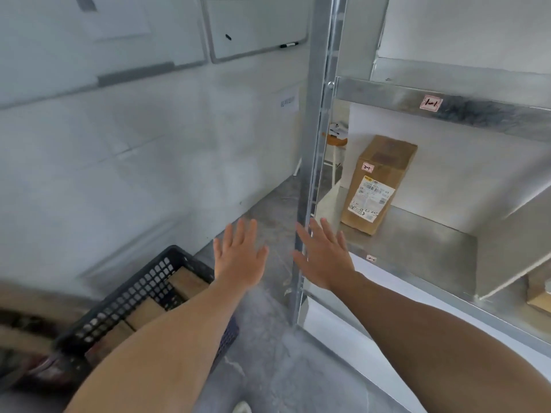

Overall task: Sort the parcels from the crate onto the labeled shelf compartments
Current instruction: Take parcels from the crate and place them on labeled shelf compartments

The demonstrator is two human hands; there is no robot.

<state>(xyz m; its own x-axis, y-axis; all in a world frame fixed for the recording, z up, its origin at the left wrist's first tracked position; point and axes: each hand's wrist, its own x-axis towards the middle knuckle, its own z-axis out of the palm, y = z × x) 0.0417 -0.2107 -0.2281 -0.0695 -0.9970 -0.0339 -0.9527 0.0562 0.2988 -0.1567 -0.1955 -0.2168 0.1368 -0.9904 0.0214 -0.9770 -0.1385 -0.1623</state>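
Beyond both empty hands [280,260], parcel [377,186] stands shelved.

Pale grey-white wall [125,162] fills the area above and left of both hands, blurred. Two whiteboards mounted high on it: one [98,40] above the left hand with a grey tray strip, another [256,25] further right with a black marker [288,45] on its ledge. Small paper notice [288,101] on the wall above the hands, text unreadable. Mottled grey concrete floor [268,353] runs beneath and between the forearms. Wooden-topped stool [337,144] stands beyond the right hand, far back. Light is even, soft, no hard shadows.
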